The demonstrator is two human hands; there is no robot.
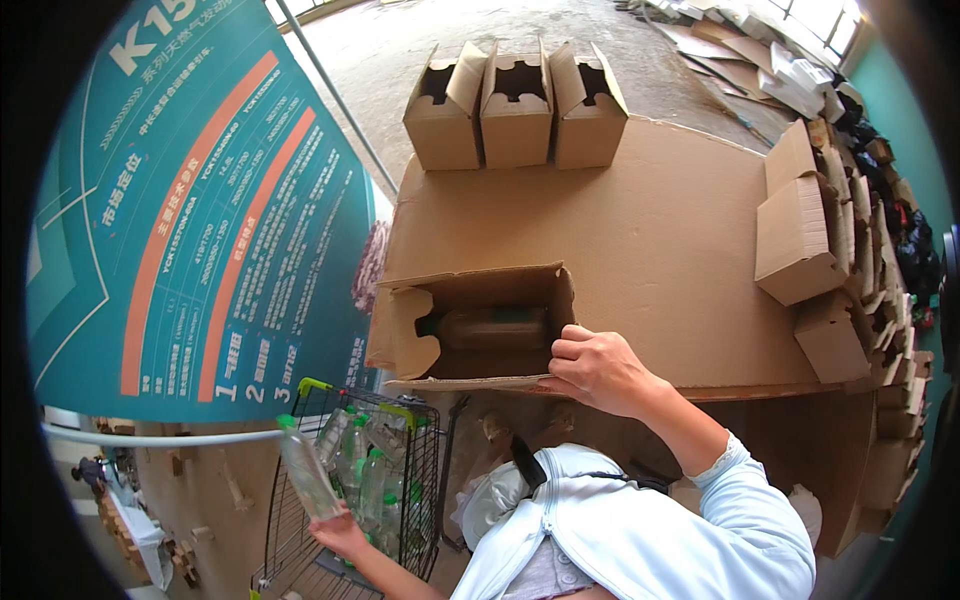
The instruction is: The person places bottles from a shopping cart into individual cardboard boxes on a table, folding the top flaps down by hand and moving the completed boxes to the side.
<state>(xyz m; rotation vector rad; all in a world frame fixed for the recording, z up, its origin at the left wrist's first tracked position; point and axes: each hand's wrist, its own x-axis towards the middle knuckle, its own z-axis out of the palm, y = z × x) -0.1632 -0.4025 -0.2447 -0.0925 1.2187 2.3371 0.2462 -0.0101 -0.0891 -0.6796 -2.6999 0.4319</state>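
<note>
My right hand point(597, 370) grips the near right edge of an open cardboard box point(478, 285) lying on its side on a cardboard-covered table point(650, 230). One clear bottle with a green cap point(490, 327) lies inside the box. My left hand point(340, 535) is low at the left, holding a clear plastic bottle with a green cap point(305, 468) upright beside a black wire basket point(400, 480) that holds several more of the same bottles.
Three open cardboard boxes point(515, 105) stand in a row at the table's far edge. Stacks of folded and half-built boxes point(830, 260) line the right side. A large teal printed banner point(190, 210) stands at the left. Flattened cardboard point(740, 60) lies on the floor beyond.
</note>
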